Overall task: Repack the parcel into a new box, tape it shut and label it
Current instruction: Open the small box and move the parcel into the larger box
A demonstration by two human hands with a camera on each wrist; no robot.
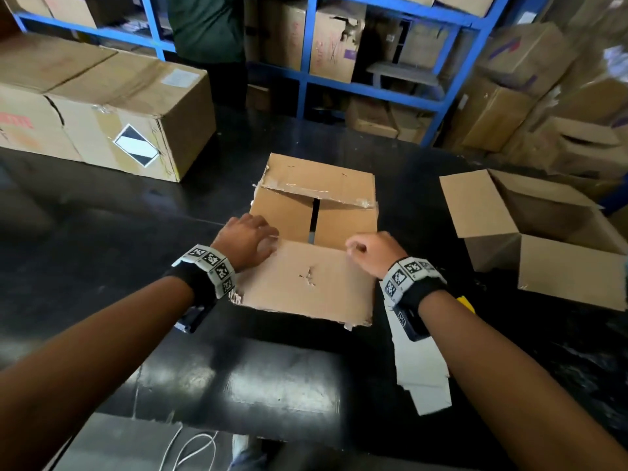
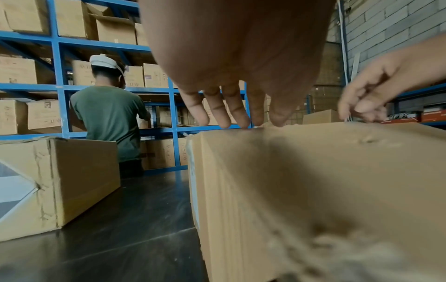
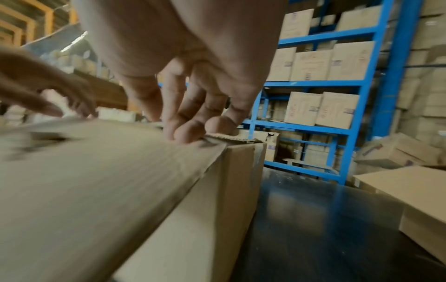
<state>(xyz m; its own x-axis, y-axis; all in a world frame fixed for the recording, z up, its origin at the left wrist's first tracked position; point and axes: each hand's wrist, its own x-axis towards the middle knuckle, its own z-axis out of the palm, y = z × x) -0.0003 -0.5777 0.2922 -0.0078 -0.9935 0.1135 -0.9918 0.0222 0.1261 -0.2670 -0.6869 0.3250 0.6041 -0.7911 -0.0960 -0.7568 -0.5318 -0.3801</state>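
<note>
A worn brown box stands mid-table with its top open. Its near flap, torn in the middle, folds out toward me, and the far flap leans half up. My left hand is at the box's near-left corner. In the left wrist view its straight fingers touch the top edge of the box. My right hand is at the near-right corner. Its curled fingers grip the corrugated edge of the flap. The box's contents are hidden.
An open, cleaner box sits on the black table to the right. Big taped cartons stand at the back left. A white card strip lies under my right forearm. A person in green stands at the blue shelving.
</note>
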